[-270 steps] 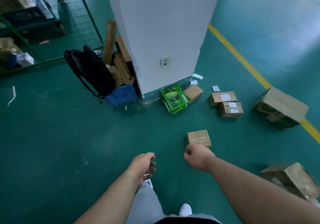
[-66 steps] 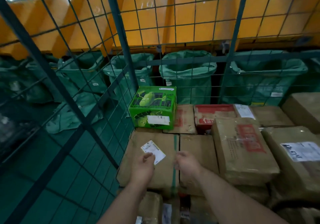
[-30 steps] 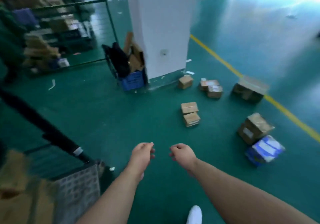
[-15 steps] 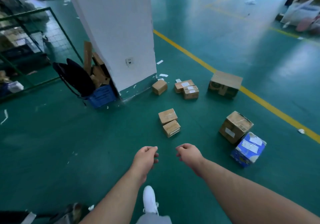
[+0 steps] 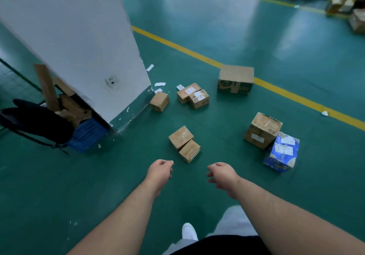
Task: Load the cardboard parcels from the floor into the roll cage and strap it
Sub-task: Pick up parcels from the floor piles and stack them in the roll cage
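Observation:
Several cardboard parcels lie on the green floor. Closest to me is a pair of small brown boxes (image 5: 184,143) touching each other. Just below them my left hand (image 5: 160,170) hangs with curled fingers and holds nothing. My right hand (image 5: 222,172) is beside it, fingers loosely spread, also holding nothing. Farther off are a single small box (image 5: 159,101) at the pillar's foot, two labelled boxes (image 5: 193,95), a larger box (image 5: 236,79) on the yellow line, a medium box (image 5: 262,129) and a blue printed box (image 5: 281,152). The roll cage is out of view.
A white pillar (image 5: 79,37) rises at the left, with a blue crate (image 5: 87,135) of cardboard scraps and a black backpack (image 5: 35,122) at its base. A yellow floor line (image 5: 296,96) runs diagonally. More goods are piled at the far right (image 5: 345,2).
I have turned away from the roll cage and walked toward the parcels on the floor; they appear closer now. The green printed box that lay by the pillar now sits in the cage.

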Demonstrator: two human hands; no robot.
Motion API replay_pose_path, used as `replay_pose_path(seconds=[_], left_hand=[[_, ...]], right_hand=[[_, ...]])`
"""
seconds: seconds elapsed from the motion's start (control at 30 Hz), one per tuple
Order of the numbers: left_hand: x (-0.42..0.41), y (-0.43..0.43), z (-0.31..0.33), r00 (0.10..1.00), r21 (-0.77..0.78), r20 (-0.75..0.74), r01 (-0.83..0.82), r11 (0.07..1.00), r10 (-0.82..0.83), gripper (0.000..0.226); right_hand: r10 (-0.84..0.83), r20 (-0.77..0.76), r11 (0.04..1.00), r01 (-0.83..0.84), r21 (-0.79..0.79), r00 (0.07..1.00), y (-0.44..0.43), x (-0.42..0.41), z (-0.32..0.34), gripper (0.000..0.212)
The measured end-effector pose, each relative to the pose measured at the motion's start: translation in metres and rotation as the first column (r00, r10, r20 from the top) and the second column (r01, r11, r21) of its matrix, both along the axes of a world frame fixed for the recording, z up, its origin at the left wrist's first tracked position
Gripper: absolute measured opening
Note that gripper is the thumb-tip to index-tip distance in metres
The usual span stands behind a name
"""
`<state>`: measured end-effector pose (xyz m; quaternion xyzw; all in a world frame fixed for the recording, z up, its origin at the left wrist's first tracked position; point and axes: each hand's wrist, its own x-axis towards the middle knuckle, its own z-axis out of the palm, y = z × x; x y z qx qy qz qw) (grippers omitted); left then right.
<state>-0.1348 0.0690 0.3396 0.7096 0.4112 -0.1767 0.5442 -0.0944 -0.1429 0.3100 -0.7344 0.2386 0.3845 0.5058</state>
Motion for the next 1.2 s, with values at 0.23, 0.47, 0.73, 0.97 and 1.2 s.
replay_pose_path(seconds=[0.23,0.47,0.73,0.97,1.2], left_hand=[[0.109,0.016,-0.049,0.987,0.017,-0.124,0.109,0.994,-0.107,0.022],[0.206,0.043,-0.129,0.863,0.151,-0.387,0.406,0.901,-0.324,0.033],[0.309,0.082,-0.248,0.640,0.127,-0.545,0.702,0.700,-0.542,0.062],[0.401,0.117,-0.420,0.443,0.134,-0.625,0.872,0.471,-0.642,0.078],[0.474,0.173,-0.605,0.573,0.172,-0.582,0.780,0.602,-0.577,0.088]], right_hand=[[-0.036,-0.091,0.999,0.038,0.020,0.995,0.025,0.099,-0.039,0.022],[0.121,-0.292,0.986,-0.149,-0.074,0.949,0.038,0.219,-0.130,0.027],[0.191,-0.359,0.964,-0.243,-0.105,0.913,0.082,0.299,-0.246,0.024],[0.177,-0.494,0.965,-0.248,-0.081,0.852,0.131,0.334,-0.388,0.028],[-0.081,-0.590,0.983,-0.033,-0.179,0.804,0.152,0.354,-0.564,0.029]])
